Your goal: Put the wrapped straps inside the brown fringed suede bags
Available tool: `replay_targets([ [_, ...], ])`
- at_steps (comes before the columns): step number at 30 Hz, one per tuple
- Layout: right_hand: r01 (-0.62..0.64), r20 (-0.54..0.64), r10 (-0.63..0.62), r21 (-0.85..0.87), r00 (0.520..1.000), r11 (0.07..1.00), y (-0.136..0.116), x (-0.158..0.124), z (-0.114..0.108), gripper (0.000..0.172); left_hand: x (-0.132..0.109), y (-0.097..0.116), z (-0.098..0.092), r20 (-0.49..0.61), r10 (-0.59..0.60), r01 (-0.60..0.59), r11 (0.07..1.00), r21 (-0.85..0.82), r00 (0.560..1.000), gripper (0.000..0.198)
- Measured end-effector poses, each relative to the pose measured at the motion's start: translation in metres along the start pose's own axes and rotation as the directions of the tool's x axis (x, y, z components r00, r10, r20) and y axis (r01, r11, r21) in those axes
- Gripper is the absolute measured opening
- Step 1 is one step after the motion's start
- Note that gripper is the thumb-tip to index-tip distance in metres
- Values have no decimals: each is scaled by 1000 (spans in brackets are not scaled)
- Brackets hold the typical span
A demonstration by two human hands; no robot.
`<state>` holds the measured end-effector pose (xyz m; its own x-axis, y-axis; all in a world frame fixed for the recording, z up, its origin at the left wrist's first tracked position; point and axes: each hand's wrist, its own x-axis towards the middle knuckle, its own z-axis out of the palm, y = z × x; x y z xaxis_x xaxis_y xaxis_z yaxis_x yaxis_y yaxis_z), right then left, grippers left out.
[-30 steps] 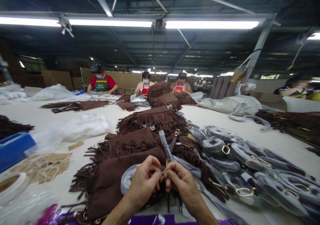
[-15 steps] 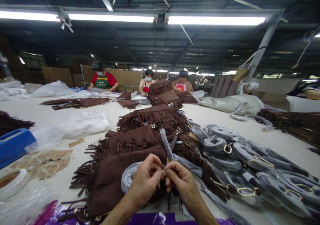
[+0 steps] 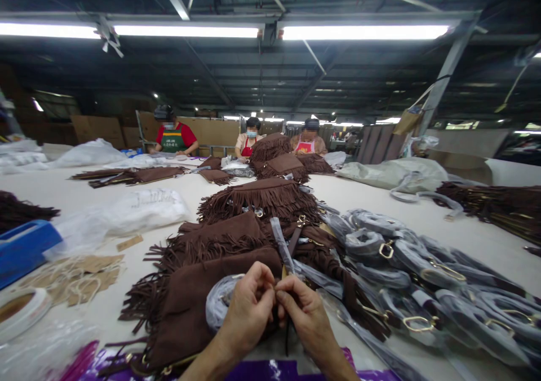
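- I have the left hand (image 3: 249, 305) with fingers curled, thumb and forefinger drawn together in a pinch.
- My view shows the right hand (image 3: 305, 308) pinched likewise, its fingertips meeting the left's; what lies between them is too small and hidden for me to tell.
- Below the right fingers I see a thin dark strand (image 3: 287, 336) hanging down; I cannot tell whether it is gripped.
- The front brown bag (image 3: 194, 293) lies flat on the table (image 3: 338, 192), close beneath and left of the hands.
- I see a plastic-wrapped coil (image 3: 216, 309) on that bag, partly behind the left hand.
- Beyond the hands I have more fringed bags (image 3: 257, 195).
- To the right I see wrapped straps (image 3: 406, 257) heaped together.
- At left I make out paper tags (image 3: 95, 262) and a tape roll (image 3: 36, 316).
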<state>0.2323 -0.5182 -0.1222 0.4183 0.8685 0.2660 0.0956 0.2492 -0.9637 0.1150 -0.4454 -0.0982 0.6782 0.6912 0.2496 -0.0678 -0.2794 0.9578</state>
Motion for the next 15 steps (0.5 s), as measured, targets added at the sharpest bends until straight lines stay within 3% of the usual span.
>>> replay_targets([
  [5,47,19,-45,-144,999,988,3,-1,-2,32,2,1,0,-6,7,-6,995,103,1000,4],
  [8,31,-45,-38,-150,998,988,1,1,-8,36,0,15,-17,-16,63,-56,957,283,998,13],
  [11,28,-164,-40,-75,986,997,-10,0,-11,44,-13,20,-52,-84,221,-122,772,624,972,33],
  [12,48,-167,-60,-75,984,996,-15,-2,-10,42,-17,17,-64,-65,217,-107,694,712,974,38],
  [15,111,-25,-118,-209,993,972,-27,-12,5,28,-28,2,-92,176,-8,-141,568,811,984,69],
])
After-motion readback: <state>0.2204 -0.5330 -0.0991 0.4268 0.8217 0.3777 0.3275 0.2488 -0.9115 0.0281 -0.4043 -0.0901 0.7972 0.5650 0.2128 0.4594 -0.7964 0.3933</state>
